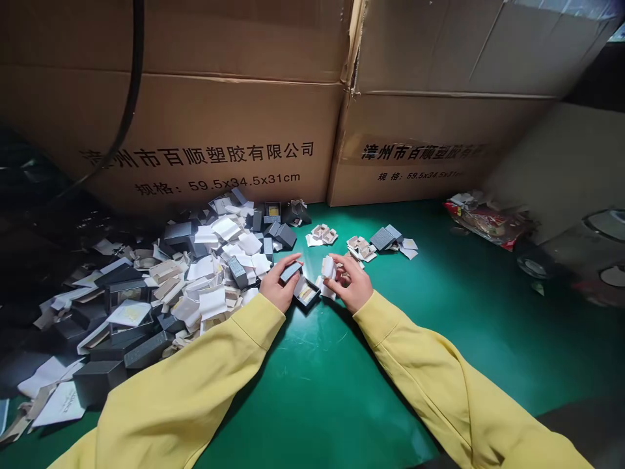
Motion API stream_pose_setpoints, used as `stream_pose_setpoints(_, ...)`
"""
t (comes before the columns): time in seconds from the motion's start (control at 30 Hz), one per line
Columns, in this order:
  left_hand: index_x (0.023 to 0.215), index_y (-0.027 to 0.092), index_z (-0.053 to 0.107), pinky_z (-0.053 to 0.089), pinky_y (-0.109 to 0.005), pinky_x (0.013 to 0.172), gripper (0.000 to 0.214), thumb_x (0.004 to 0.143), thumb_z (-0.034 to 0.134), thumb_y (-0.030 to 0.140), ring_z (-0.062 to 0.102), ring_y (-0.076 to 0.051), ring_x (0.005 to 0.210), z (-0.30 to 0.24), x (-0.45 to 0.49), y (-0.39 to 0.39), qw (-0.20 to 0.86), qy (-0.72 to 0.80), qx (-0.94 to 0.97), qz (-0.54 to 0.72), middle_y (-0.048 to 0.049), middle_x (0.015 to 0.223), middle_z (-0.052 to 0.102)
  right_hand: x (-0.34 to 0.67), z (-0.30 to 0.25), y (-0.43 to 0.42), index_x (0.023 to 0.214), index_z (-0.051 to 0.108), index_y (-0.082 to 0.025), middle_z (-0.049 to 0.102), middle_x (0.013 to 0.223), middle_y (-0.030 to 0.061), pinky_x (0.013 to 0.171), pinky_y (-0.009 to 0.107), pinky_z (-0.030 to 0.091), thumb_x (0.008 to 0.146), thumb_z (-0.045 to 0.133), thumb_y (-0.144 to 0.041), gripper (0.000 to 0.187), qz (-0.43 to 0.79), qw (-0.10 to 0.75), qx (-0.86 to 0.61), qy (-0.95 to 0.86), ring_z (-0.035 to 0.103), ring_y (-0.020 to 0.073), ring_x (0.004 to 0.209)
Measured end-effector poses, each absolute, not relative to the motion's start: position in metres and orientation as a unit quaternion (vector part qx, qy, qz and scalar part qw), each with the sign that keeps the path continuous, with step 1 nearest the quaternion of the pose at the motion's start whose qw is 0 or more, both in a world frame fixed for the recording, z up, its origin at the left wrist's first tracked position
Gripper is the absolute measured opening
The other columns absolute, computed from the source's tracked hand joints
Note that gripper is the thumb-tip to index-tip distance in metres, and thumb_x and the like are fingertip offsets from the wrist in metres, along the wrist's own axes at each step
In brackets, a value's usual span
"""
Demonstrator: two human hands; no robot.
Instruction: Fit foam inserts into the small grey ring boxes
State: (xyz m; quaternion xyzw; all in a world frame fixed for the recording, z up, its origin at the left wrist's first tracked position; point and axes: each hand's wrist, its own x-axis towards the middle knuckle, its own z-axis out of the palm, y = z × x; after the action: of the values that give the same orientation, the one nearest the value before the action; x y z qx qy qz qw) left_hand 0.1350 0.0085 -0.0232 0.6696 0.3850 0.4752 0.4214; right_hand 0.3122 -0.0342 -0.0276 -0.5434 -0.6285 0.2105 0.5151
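Left hand (279, 286): pinches grey lid (291, 272) of open dark box (306, 297) | right hand (352, 284): pinches white piece (328, 267), right of box | box: between hands, right of heap (215, 267), over worktop (336, 384), contact unclear | judged best: box level, light touch, creasing avoided

The left fingers (277, 268) partly hide the box lid (290, 272).

Along the far edge of the table (303, 397), left carton (209, 117) is reading "漳州市百顺塑胶有限公司", first character dim, over "规格:59.5x34.5x31cm"; right carton (420, 120) is repeating both, blurring rightward. White card (59, 405), near-left corner, is carrying illegible print.
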Motion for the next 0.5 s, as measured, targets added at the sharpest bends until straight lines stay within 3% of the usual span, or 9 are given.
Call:
stream_pose_setpoints(0.2, 0.126, 0.022, 0.043, 0.043, -0.037, 0.091, 0.055, 0.073, 0.056, 0.021, 0.050, -0.023, 0.110, -0.023, 0.132, 0.010, 0.423, 0.356, 0.725, 0.411, -0.0092, 0.119, 0.048, 0.320, -0.026, -0.032, 0.118, 0.050, -0.023, 0.058, 0.102, 0.0074, 0.047, 0.024, 0.047, 0.068, 0.066, -0.034, 0.054, 0.256, 0.521, -0.527, -0.621, 0.052, 0.0105, 0.059)
stream_pose_setpoints(0.4, 0.137, 0.021, 0.030, 0.039, -0.040, 0.095, 0.065, 0.075, 0.052, 0.018, 0.048, -0.024, 0.109, -0.020, 0.130, 0.008, 0.378, 0.321, 0.797, 0.346, -0.0096, 0.119, 0.049, 0.329, -0.025, -0.028, 0.109, 0.054, -0.023, 0.058, 0.100, 0.0061, 0.051, 0.025, 0.047, 0.063, 0.070, -0.032, 0.049, 0.298, 0.519, -0.524, -0.605, 0.051, 0.0105, 0.060)
stream_pose_setpoints(0.5, 0.141, 0.020, 0.021, 0.044, -0.037, 0.088, 0.069, 0.079, 0.052, 0.023, 0.049, -0.024, 0.106, -0.021, 0.131, 0.006, 0.381, 0.315, 0.801, 0.337, -0.0113, 0.116, 0.047, 0.327, -0.025, -0.028, 0.109, 0.053, -0.023, 0.058, 0.101, 0.0060, 0.050, 0.024, 0.047, 0.060, 0.071, -0.030, 0.052, 0.331, 0.523, -0.525, -0.584, 0.051, 0.0105, 0.062)
